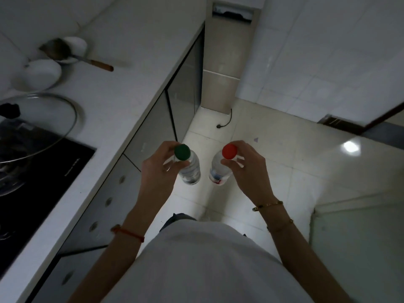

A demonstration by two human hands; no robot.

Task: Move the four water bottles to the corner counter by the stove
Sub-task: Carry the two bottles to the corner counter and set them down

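Observation:
My left hand (158,169) grips a clear water bottle with a green cap (189,167) by its neck. A second clear bottle, red-capped (218,171), hangs upright from my right hand (249,169), held just under the cap. Both bottles are in the air over the tiled floor, side by side and a little apart. To the left runs the white counter (122,88), with the black stove (39,171) set into it. No other bottles are in view.
On the counter stand two white bowls (41,75), a ladle with a wooden handle (65,53) and a glass pan lid (37,127) over the stove. Grey cabinet doors (175,92) run below the counter. A cable (225,121) lies on the floor by a beige column.

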